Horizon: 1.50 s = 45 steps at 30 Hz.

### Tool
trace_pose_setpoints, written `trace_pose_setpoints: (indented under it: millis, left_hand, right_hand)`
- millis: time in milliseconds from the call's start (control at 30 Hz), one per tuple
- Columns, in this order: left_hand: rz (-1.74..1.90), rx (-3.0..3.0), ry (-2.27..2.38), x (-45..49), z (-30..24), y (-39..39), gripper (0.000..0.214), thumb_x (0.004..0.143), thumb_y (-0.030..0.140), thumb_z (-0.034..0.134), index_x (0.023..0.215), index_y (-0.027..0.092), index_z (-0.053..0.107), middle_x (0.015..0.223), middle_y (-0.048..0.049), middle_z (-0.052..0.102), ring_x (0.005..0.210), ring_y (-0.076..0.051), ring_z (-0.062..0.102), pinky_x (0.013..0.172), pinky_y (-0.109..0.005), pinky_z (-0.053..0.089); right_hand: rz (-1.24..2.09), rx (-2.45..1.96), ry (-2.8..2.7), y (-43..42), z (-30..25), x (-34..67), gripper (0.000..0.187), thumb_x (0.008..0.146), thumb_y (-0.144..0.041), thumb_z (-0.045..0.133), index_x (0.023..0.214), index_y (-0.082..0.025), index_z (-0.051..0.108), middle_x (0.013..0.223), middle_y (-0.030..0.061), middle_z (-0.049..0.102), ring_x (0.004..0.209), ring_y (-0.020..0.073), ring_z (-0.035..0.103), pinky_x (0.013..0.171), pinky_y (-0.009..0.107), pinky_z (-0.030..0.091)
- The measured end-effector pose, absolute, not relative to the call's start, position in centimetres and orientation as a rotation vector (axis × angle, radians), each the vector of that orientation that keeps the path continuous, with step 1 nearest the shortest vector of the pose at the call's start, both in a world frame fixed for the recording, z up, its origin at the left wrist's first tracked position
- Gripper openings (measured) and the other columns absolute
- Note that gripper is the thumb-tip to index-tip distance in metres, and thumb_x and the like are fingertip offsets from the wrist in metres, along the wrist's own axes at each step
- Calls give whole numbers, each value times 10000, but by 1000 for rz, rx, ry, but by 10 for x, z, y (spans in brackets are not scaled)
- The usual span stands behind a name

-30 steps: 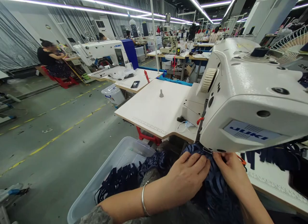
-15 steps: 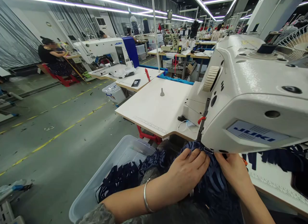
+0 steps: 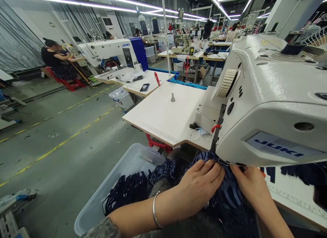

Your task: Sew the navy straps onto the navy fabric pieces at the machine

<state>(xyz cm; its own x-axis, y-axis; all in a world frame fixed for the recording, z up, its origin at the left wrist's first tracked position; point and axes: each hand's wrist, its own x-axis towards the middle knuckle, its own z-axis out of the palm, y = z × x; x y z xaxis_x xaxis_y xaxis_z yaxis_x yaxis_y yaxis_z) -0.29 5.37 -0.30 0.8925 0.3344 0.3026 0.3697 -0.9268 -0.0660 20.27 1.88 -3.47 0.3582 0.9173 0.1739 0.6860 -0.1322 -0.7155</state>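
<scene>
Navy patterned fabric (image 3: pixel 231 193) with a lace-like look lies beneath the head of a white JUKI sewing machine (image 3: pixel 276 94) and drapes down over my lap. My left hand (image 3: pixel 201 185), a silver bangle on its wrist, has curled fingers gripping the fabric just left of the needle area. On the other side, my right hand (image 3: pixel 251 181) pinches the same fabric close under the machine head. The machine head hides the needle and some of the right fingertips.
A clear plastic bin (image 3: pixel 107 187) with navy strips (image 3: pixel 127 190) stands at lower left. The white sewing table (image 3: pixel 163 112) carries a small grey peg (image 3: pixel 172 97). More navy pieces (image 3: pixel 304 173) lie on the right. A co-worker (image 3: pixel 52 55) sits far left.
The view has shifted slightly, so the machine appears a little farther right. Both hands keep their grip on the fabric, with only slight movement at the machine.
</scene>
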Motion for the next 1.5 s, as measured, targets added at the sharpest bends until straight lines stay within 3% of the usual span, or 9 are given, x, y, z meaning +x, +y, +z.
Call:
trace_pose_setpoints:
  millis: [133, 300, 567, 700, 900, 1000, 1233, 1333, 1500]
  left_hand:
    - [-411, -2948, -540, -4, -1, 55, 432, 971, 193, 401, 1388, 81, 422, 1382, -112, 470, 1267, -224, 430, 1048, -323, 329]
    - [-419, -2921, -535, -4, 2, 54, 417, 986, 181, 369, 1386, 80, 428, 1379, -114, 474, 1264, -217, 438, 1044, -316, 329]
    - [-453, -2900, -542, -7, 1, 55, 394, 988, 194, 372, 1357, 94, 467, 1362, -100, 494, 1242, -211, 453, 1032, -315, 329]
    - [-511, -2875, -589, -7, -10, 57, 374, 986, 196, 393, 1341, 126, 488, 1369, -63, 502, 1257, -207, 434, 1044, -331, 309]
    - [-513, -2816, -686, -6, -21, 59, 383, 964, 194, 423, 1339, 180, 501, 1317, -58, 557, 1226, -188, 474, 1022, -318, 323]
    - [-542, -2847, -700, -4, -19, 61, 388, 943, 177, 442, 1322, 197, 521, 1295, -43, 581, 1199, -186, 494, 1005, -317, 331]
    - [-548, -2873, -646, 0, -17, 63, 391, 933, 166, 443, 1311, 199, 539, 1290, -58, 590, 1191, -195, 496, 1007, -319, 333]
    - [-593, -2875, -629, 1, -18, 63, 397, 935, 151, 418, 1309, 192, 545, 1282, -53, 599, 1193, -193, 495, 1024, -321, 329]
    - [-558, -2897, -586, -1, -16, 62, 394, 951, 209, 451, 1339, 155, 500, 1334, -70, 560, 1216, -214, 487, 1021, -338, 366]
  right_hand:
    - [423, -1911, -1396, 18, -33, 202, 337, 838, -446, 512, 925, -192, 714, 614, 53, 670, 555, 236, 584, 560, 303, 438]
    - [468, -1948, -1376, 18, -31, 202, 398, 839, -491, 495, 951, -172, 704, 757, 80, 712, 542, 219, 572, 534, 297, 420]
    - [412, -1911, -1369, 19, -32, 201, 304, 811, -457, 520, 844, -207, 689, 573, 44, 646, 515, 221, 556, 534, 304, 427]
    - [454, -1892, -1318, 21, -34, 200, 263, 812, -440, 529, 734, -233, 672, 494, 28, 587, 565, 240, 578, 633, 335, 469]
    - [559, -1744, -1026, 24, -52, 203, 409, 823, -531, 521, 1002, -188, 655, 1009, 111, 681, 1021, 289, 584, 949, 423, 415]
    - [653, -1688, -955, 21, -70, 204, 455, 869, -563, 451, 1068, -197, 635, 1063, 97, 666, 1131, 273, 542, 1019, 421, 370]
    - [1056, -1542, -996, -4, -87, 193, 393, 880, -529, 494, 869, -203, 713, 913, 63, 702, 963, 254, 626, 937, 406, 448]
    - [1175, -1474, -972, -13, -87, 187, 373, 845, -512, 561, 795, -174, 711, 768, 47, 698, 855, 256, 643, 821, 400, 502]
    - [1066, -1454, -794, -25, -87, 204, 368, 805, -519, 624, 913, -168, 651, 750, 26, 667, 749, 212, 632, 699, 328, 513]
